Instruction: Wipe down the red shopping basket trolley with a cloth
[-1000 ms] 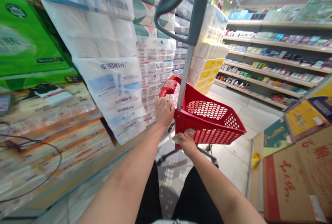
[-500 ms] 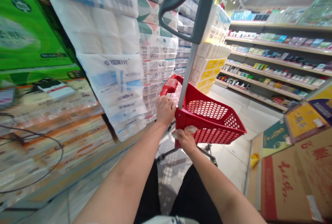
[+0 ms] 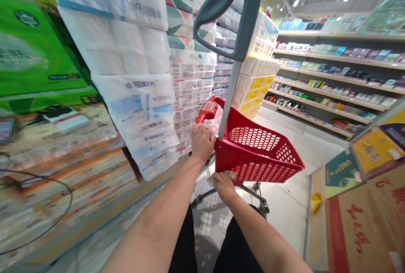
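A red shopping cart (image 3: 249, 148) with a perforated basket stands on the tiled floor in front of me. My left hand (image 3: 203, 141) is wrapped round the lower part of its red handle (image 3: 209, 109). Pressed to the lower rear edge of the basket, my right hand (image 3: 223, 185) holds a crumpled pale cloth (image 3: 230, 174), which sticks out on both sides of the fingers. A grey loop handle (image 3: 245, 24) on a metal pole rises from the cart's rear, above both hands. No goods show inside the basket.
Stacked white paper packs (image 3: 139, 87) and a green pack (image 3: 34, 53) stand at the left. A black cable (image 3: 70, 205) hangs at the lower left. Stocked shelves (image 3: 335, 74) line the back right. Cardboard boxes (image 3: 360, 222) stand at the right.
My right hand with the cloth has moved lower on the basket's rear. My left hand keeps its hold on the handle. The whole view has shifted slightly, with things sitting a little lower.
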A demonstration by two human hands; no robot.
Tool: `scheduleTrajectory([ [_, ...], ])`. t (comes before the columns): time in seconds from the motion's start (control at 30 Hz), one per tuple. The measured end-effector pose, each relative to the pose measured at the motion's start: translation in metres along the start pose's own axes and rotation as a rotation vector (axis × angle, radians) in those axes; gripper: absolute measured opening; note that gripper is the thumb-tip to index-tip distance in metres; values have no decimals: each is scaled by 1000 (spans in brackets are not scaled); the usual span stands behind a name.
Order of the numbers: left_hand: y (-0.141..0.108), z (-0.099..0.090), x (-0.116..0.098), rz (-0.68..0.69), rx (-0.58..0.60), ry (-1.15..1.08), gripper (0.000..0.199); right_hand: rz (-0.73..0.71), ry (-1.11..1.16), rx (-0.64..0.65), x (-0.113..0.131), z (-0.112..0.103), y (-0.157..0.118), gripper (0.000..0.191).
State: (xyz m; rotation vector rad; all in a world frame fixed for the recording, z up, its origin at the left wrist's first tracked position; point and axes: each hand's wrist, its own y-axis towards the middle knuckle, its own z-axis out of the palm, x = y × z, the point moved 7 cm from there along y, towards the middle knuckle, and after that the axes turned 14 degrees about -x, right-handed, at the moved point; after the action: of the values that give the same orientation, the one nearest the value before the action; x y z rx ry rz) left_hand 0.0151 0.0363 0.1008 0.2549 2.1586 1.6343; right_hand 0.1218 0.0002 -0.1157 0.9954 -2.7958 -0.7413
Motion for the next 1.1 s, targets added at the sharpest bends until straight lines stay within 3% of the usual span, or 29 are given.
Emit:
scheduleTrajectory([
  [0.07,0,2,2,-5,5,-2,15,-49,95,-31,16,-22,11,31],
  [0.2,1,2,3,-5,22,4,16,-368,380,-110,45,-80,23,34],
  [0.27,1,1,2,-5,26,2,16,-374,441,-238,29,-103,26,35],
  [0.33,1,0,1,-12,27,5,16,-221,394,-420,-7,-114,27,37],
  [0.4,1,-1,0,-18,26,13,16,-159,252,-465,-33,-108,22,34],
  [0.47,1,-2,-1,-18,30,18,16,-196,89,-433,-44,-92,13,37],
  [0.6,2,-1,-3,-11,40,16,18,-206,-106,-379,-47,-66,-2,44],
  [0.73,2,-1,-3,-3,43,11,18,-271,-88,-290,-46,-60,-4,45],
  [0.9,2,0,-2,-12,31,20,18,-400,-88,-196,-48,-74,6,36],
  [1.1,2,0,-1,-33,41,9,16,-431,12,-311,-25,-118,42,32],
])
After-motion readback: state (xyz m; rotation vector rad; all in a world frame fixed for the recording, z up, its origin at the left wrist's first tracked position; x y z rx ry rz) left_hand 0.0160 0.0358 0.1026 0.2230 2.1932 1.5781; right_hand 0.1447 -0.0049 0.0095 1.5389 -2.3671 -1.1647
